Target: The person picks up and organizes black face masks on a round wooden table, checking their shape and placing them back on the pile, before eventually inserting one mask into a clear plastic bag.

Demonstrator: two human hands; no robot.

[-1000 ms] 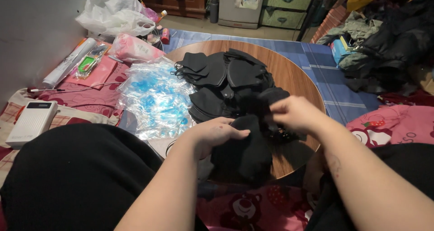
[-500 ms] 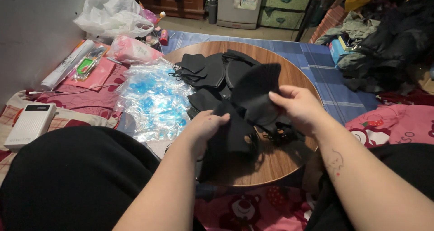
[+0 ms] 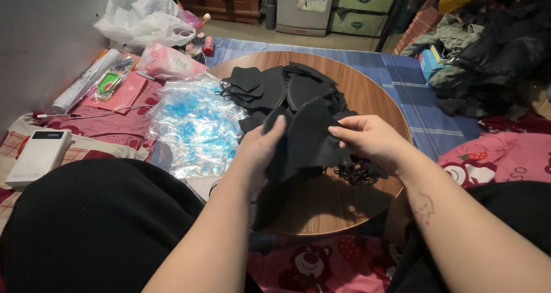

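head view, looking down, close over round table (image 3: 367, 92)

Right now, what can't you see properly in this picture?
Head view:
- Black mask: its lower part is hidden behind the left hand and right hand.
- Mask pile: how many, too overlapped and dark.
- Green drawers: cut off by the top edge.

This is a lived-in room of a home, with the person sitting on the floor. A low round wooden desk (image 3: 367, 92) stands on a blue checked mat (image 3: 425, 103). At twelve o'clock sit green storage drawers (image 3: 359, 6) beside a dark wooden cabinet (image 3: 206, 0). Clothes lie heaped (image 3: 493, 52) at two o'clock, and a pink cartoon-bear blanket (image 3: 310, 264) spreads at six o'clock.
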